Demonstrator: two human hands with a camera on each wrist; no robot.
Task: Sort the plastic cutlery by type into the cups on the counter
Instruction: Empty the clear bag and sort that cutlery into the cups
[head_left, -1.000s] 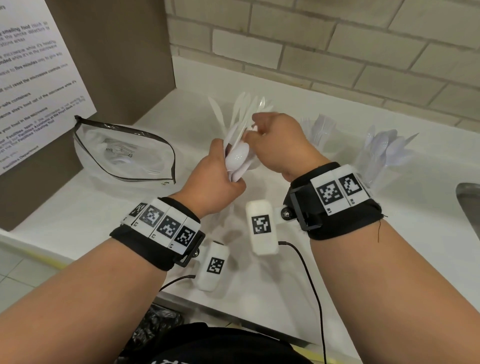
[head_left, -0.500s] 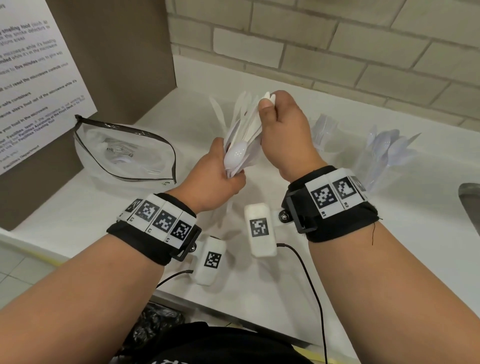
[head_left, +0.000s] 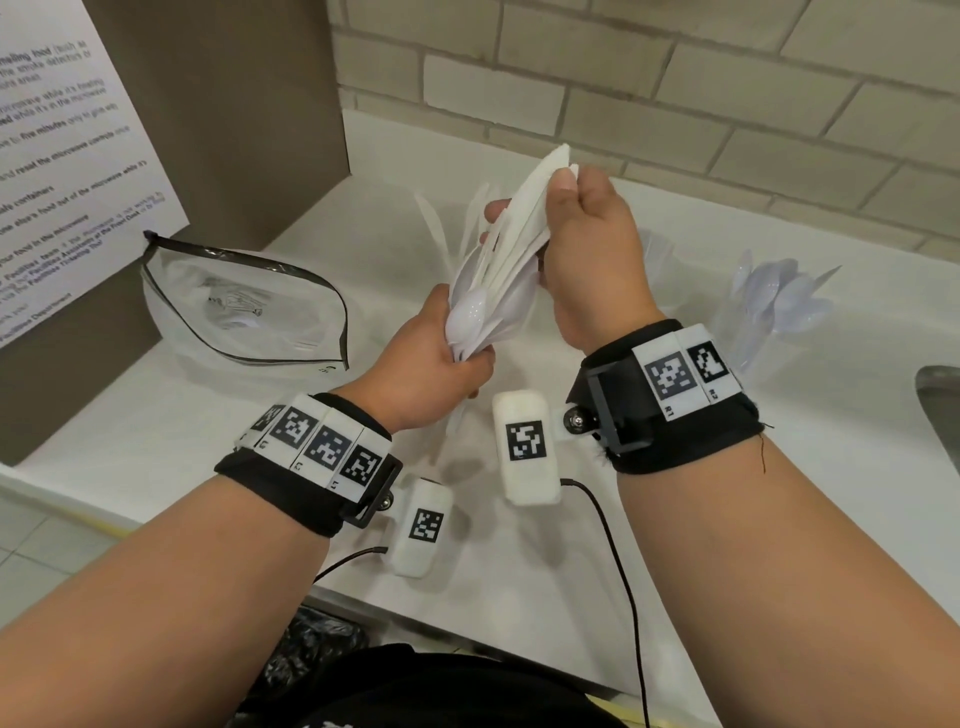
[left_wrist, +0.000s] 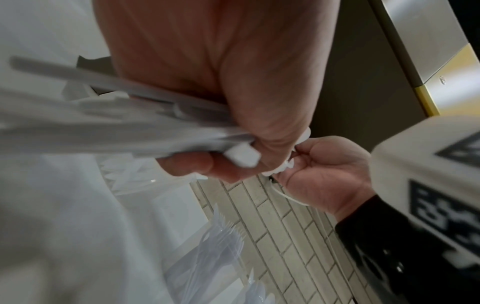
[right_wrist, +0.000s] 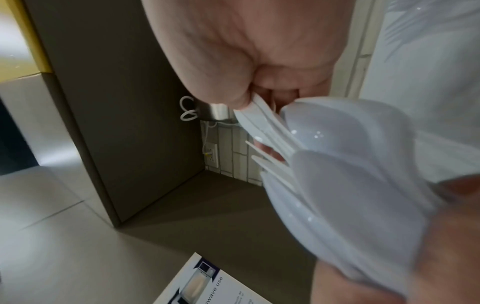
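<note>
My left hand (head_left: 467, 358) grips a bundle of white plastic cutlery (head_left: 498, 270) at its lower end, where spoon bowls (right_wrist: 337, 144) and fork tines show. Up at the handle tips, my right hand (head_left: 563, 192) pinches part of the same bundle. Both hands hold it above the white counter (head_left: 156, 415). A clear cup of cutlery (head_left: 774, 306) stands at the right. Another cup (head_left: 441, 228) with white pieces is half hidden behind the hands. A third cup (head_left: 660, 249) peeks out behind my right hand. The left wrist view shows a cup of forks (left_wrist: 221, 246).
A clear zip bag (head_left: 244, 306) lies open on the counter at the left, below a brown panel with a printed notice (head_left: 67, 156). A brick wall (head_left: 675, 104) backs the counter. A metal sink edge (head_left: 940, 405) shows at the far right.
My right hand has slid up the bundle from near the left hand to the handle tips. The bundle now stands higher and more stretched out. The left hand keeps its grip.
</note>
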